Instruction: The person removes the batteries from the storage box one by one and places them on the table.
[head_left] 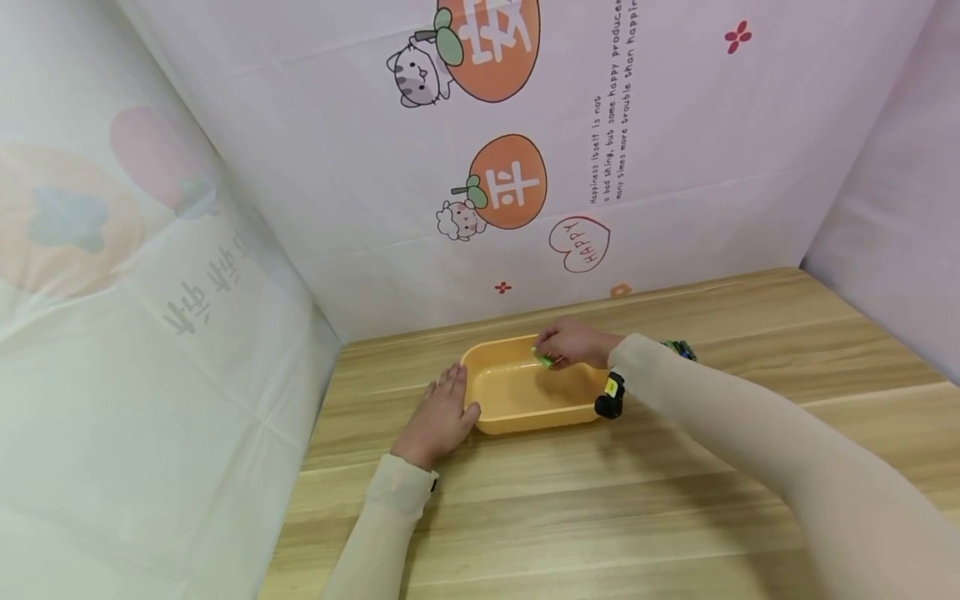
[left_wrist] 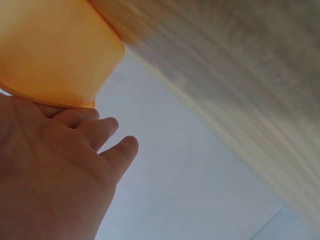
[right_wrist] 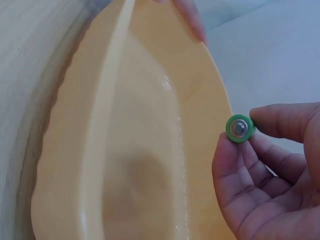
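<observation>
A yellow plastic basin (head_left: 517,390) sits on the wooden table, and nothing lies on the part of its floor that shows. My left hand (head_left: 441,415) rests against the basin's left end, its fingers extended along the rim. In the left wrist view those fingers (left_wrist: 107,132) touch the outside of the wall. Over the basin's far right part, my right hand (head_left: 573,343) pinches a green battery (right_wrist: 240,128) between thumb and fingertips. Its metal end faces the right wrist camera.
Several green and dark batteries (head_left: 681,349) lie on the table to the right of the basin, partly hidden by the right sleeve. A printed white cloth (head_left: 660,242) hangs behind the table (head_left: 525,517), with more cloth on both sides.
</observation>
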